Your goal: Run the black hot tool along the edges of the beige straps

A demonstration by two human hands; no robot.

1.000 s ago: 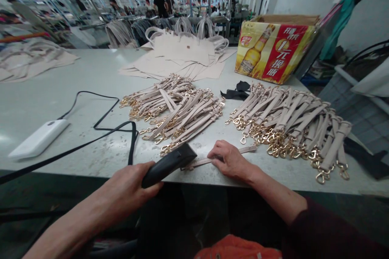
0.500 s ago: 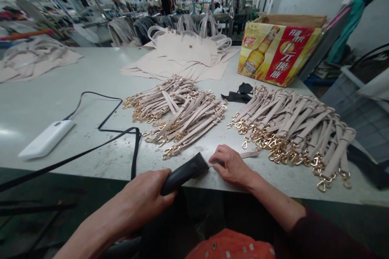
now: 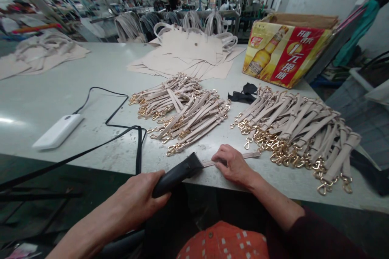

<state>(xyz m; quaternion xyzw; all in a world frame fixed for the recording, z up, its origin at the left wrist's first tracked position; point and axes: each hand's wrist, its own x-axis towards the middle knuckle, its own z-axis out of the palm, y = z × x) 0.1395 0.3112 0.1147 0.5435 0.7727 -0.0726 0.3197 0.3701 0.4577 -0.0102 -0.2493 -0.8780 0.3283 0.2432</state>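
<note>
And the black tool (image 3: 179, 173) is drawn back leftward now, after being run right up to the right hand (image 3: 232, 164) half a second ago! A short length of strap (image 3: 208, 163) is bared again between the tool's blunt end and the fingers. By the look of it, the strap is being gone over in strokes, and this stroke seems to be a backward one.

The strap itself is laid along the near edge of the bench (image 3: 100, 68); its right end is left showing beyond the right hand, near the right pile (image 3: 300, 125), and its left end is hidden by the tool. It is pinned by the right hand, the bent fingers closed on it; how the thumb is set beneath cannot be told. The tool's handle is gripped by the left hand (image 3: 146, 189), fingers wrapped firmly around it.

Farther off, the left pile (image 3: 194, 113) of gold-hooked straps is left untouched, as is the right pile. On the left, a dark cord (image 3: 117, 132) is trailed over the bench from a white block (image 3: 57, 131).
</note>
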